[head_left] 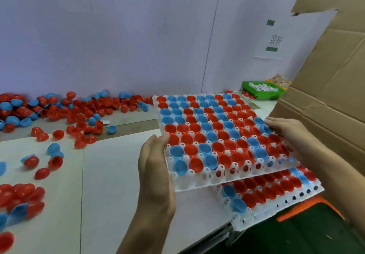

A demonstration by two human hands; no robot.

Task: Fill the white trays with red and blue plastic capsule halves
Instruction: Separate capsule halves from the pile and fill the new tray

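Both hands (156, 161) (286, 130) at opposite edges of filled white tray (197, 184), fingers underneath.

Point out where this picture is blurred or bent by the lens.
Head view: the loose red and blue plastic capsule halves at the left edge smear with blur; the white plastic tray held by the left hand and right hand is sharper; wall seams bow from wide-angle distortion; lighting is even.
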